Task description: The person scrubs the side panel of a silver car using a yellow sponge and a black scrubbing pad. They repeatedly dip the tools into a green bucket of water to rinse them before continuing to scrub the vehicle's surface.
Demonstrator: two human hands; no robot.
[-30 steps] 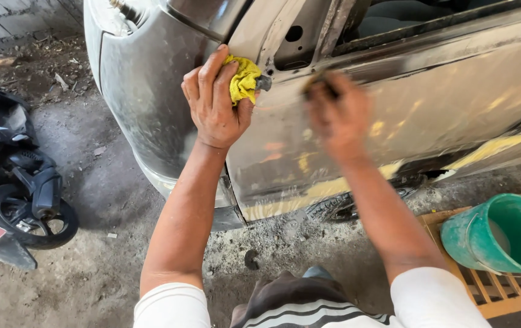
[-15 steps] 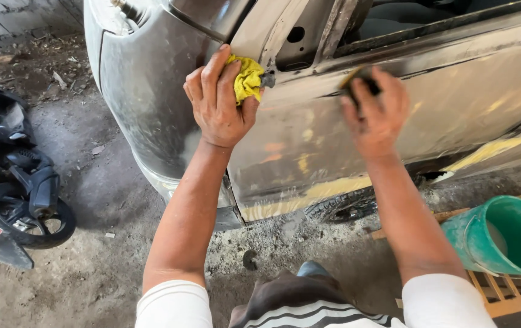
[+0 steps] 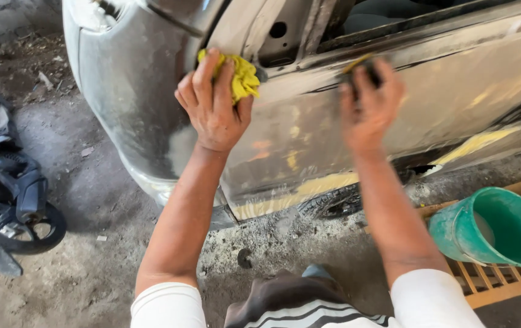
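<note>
Left hand [image 3: 215, 103] is clutching yellow rag [image 3: 243, 76] against car door [image 3: 455, 91]; right hand [image 3: 370, 106], blurred, is pressing dark pad [image 3: 364, 65] there; green bucket [image 3: 491, 228] sitting near right, motorbike [image 3: 5, 194] left.

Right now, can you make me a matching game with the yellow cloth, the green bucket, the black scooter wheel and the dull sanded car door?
Things:
1. crumpled yellow cloth
2. round green plastic bucket
3. black scooter wheel
4. dull sanded metal car door

Places:
A. far left, on the dirt ground
B. under the left hand
C. lower right, on a wooden slatted frame
D. under the blurred right hand

Pairs: 1-B, 2-C, 3-A, 4-D
</note>
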